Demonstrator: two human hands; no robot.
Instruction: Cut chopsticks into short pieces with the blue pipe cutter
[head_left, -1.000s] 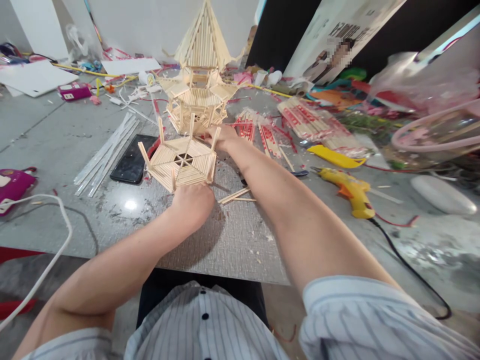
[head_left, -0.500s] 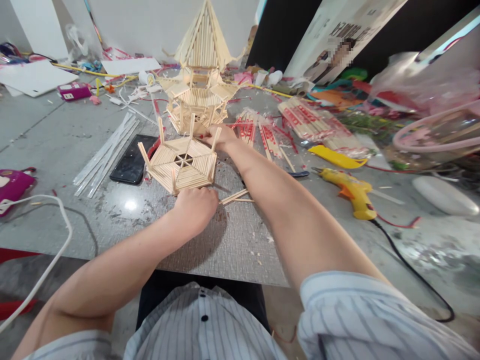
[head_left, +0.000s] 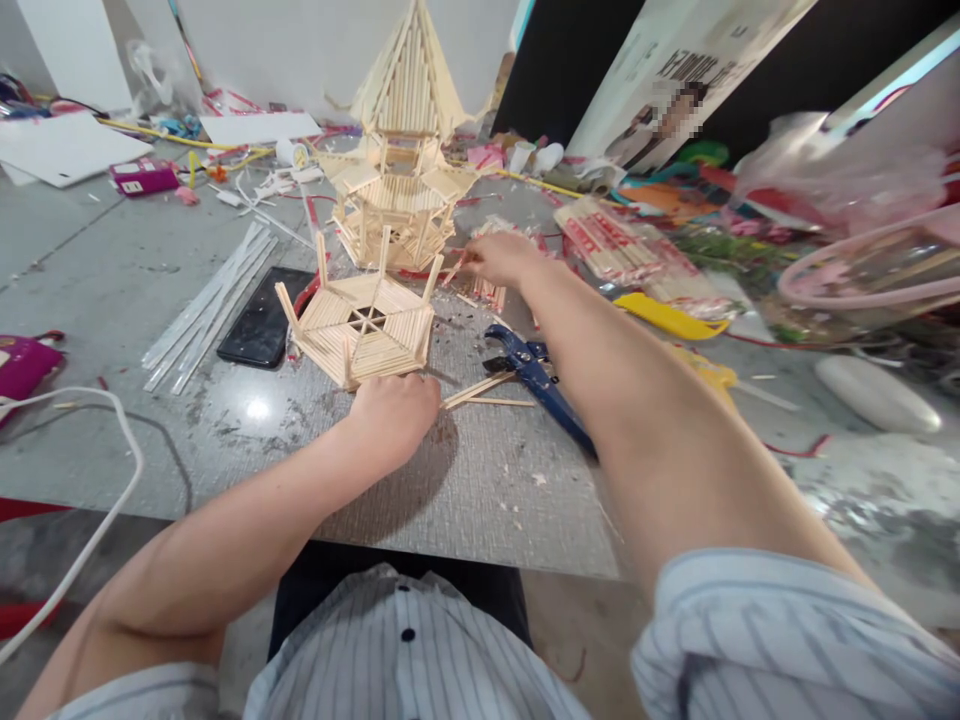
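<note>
My left hand (head_left: 396, 420) is curled closed against the near edge of a hexagonal platform of wooden sticks (head_left: 397, 345), with short upright posts at its corners. Its fingertips are hidden, so what they grip cannot be made out. Thin wooden sticks (head_left: 487, 390) lie just right of that fist. My right hand (head_left: 501, 258) reaches beyond the platform, fingers pinched at a thin reddish strip (head_left: 451, 271), beside red-printed chopstick wrappers (head_left: 491, 294). Blue-handled cutters (head_left: 536, 380) lie partly under my right forearm. Behind the platform stands a tiered stick pagoda (head_left: 405, 190) with a pointed roof.
Left of the platform lie a black phone (head_left: 262, 320) and clear glue sticks (head_left: 210, 300). Packed chopsticks (head_left: 611, 240), a yellow-handled cutter (head_left: 675, 315) and a partly covered yellow glue gun (head_left: 709, 372) are on the right. A white cable (head_left: 124, 420) loops at the left.
My right hand has moved right, from the pagoda's base to the wrappers. The forearm has swung right, uncovering the blue-handled cutters and covering much of the glue gun. My left hand stays put.
</note>
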